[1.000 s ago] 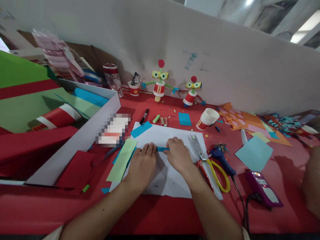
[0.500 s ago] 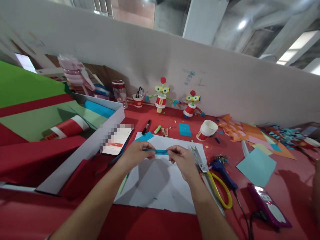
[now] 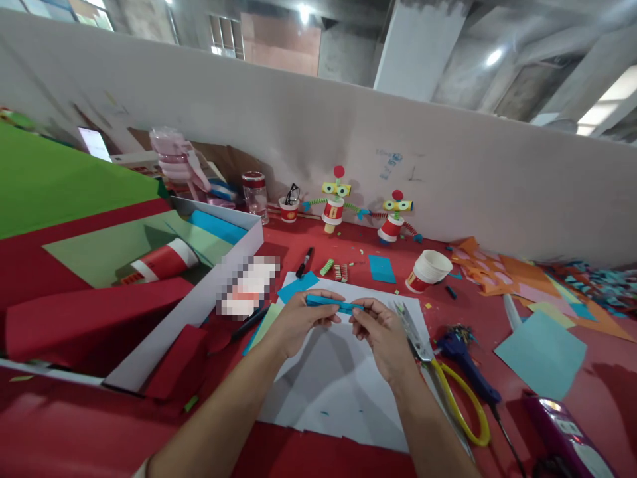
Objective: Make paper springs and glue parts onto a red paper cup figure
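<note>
— When we look at the middle, where do we find the strip of blue paper (image 3: pixel 326 303)?

— It is between our two hands, above the white sheet (image 3: pixel 333 385), and it runs almost level from left to right.

— How are our hands?

— Our left hand (image 3: pixel 304 318) is bent nearly closed, and its thumb and fingers grip the left part of the strip. Our right hand (image 3: pixel 382 323) is bent too, and pinches the right end between thumb and fingertips.

— What do we see around the sheet?

— Along its right edge lie the yellow-handled scissors (image 3: pixel 422 350), and to the right of them the dark blue glue gun (image 3: pixel 468 365). At the far left corner we see a piece of blue paper (image 3: pixel 298 287), with the black marker (image 3: pixel 304 262) just beyond.

— And farther?

— Two paper figures, one left (image 3: pixel 332 212) and one right (image 3: pixel 391 228), stand on the far side. Nearer, to the right, we have stacked paper cups (image 3: pixel 430 267).
</note>
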